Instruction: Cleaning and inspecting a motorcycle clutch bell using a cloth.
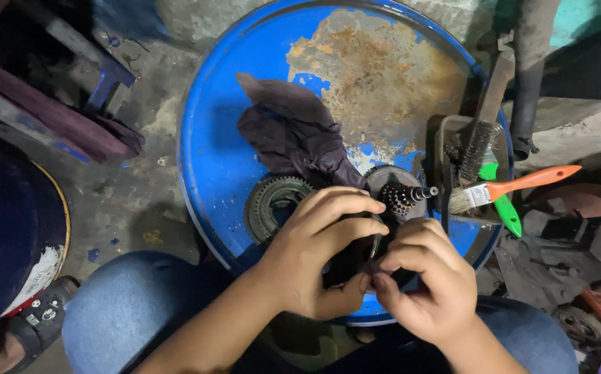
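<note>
Both hands, left (321, 253) and right (421, 280), grip a ring (376, 244) over a blue drum (210, 159); a gear (270, 202) lies aside, unfitted.

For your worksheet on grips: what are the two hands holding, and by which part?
Both hands, left hand and right hand, grip a dark round part by its rim; what it is cannot be told.

Both sets of fingers (345, 215) cover most of the dark ring (376, 242) between them; whatever lies beneath the fingertips cannot be made out.
</note>
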